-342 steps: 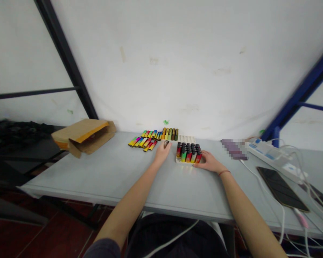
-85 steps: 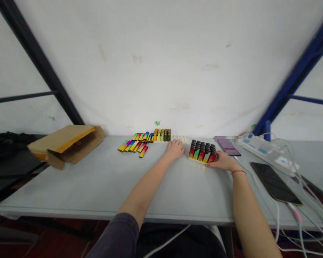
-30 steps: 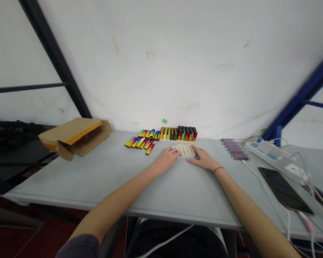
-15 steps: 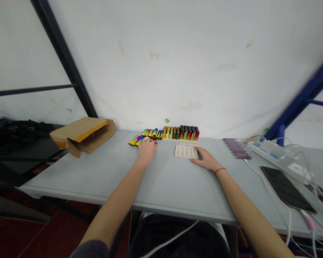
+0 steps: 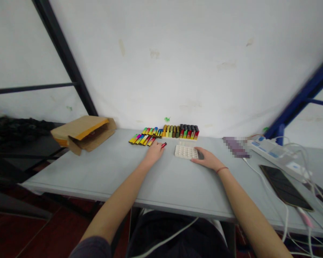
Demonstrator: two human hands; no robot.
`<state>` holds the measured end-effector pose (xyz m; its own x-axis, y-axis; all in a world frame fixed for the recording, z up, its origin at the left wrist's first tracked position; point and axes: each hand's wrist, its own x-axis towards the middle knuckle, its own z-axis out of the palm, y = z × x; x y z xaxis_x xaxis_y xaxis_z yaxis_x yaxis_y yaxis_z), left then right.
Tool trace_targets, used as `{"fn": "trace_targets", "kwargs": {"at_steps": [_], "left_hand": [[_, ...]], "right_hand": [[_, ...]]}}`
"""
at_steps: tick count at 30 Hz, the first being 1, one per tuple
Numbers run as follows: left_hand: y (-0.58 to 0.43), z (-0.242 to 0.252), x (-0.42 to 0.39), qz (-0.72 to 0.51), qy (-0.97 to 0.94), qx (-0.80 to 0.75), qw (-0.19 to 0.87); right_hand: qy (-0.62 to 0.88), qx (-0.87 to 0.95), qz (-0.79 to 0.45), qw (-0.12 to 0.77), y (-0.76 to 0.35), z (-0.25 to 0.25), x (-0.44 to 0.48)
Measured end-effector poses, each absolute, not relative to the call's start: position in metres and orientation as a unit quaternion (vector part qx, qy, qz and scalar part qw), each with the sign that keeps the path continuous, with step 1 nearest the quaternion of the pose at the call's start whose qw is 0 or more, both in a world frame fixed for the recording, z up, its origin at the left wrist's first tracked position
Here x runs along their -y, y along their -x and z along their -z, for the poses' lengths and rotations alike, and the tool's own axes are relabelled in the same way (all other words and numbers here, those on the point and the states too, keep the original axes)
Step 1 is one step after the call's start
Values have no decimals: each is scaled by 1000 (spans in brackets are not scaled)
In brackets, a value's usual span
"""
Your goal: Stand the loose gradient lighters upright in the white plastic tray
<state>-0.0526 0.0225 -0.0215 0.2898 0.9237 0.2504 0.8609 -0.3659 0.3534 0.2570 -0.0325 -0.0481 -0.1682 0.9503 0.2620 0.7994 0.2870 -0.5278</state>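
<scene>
My left hand (image 5: 155, 153) is closed on a small red lighter (image 5: 164, 145) with a dark end, just left of a white tray with rows of holes (image 5: 186, 152). The thumb and fingers of my right hand (image 5: 206, 158) grip the tray's right edge as it lies on the table. Loose colourful lighters (image 5: 141, 139) lie in two rows behind and to the left of my left hand. Behind the white tray, lighters with black tops (image 5: 189, 132) stand upright in close rows. Beside them stand yellow, green and brown lighters (image 5: 171, 132).
An open cardboard box (image 5: 83, 133) rests at the table's left end. To the right lie a dark phone (image 5: 285, 186), a white power strip (image 5: 281, 157) with cables, and a pixelated purple item (image 5: 236, 147). A white wall (image 5: 177, 71) borders the grey table (image 5: 177, 186) at the back.
My left hand has moved right, away from the loose lighters and toward the white tray, carrying a red lighter. My right hand keeps its place on the tray.
</scene>
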Motion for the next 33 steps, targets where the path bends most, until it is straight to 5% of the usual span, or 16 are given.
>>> {"fn": "trace_targets", "kwargs": {"at_steps": [7,14,23,33], "left_hand": [[29,24,-20,-436,-627,-478,434],[17,13,-7,-469,-472,-427,612],[20,7,-8,-440,-389,-409,698],[16,9,-2,-464,-388,-473,641]], "right_hand": [[574,754,-163,275,-261,44,39],[569,757,-165,275,-260,46,36],[563,761,-167,274,-261,47,36],[554,768,-162,277,-264,53,31]]}}
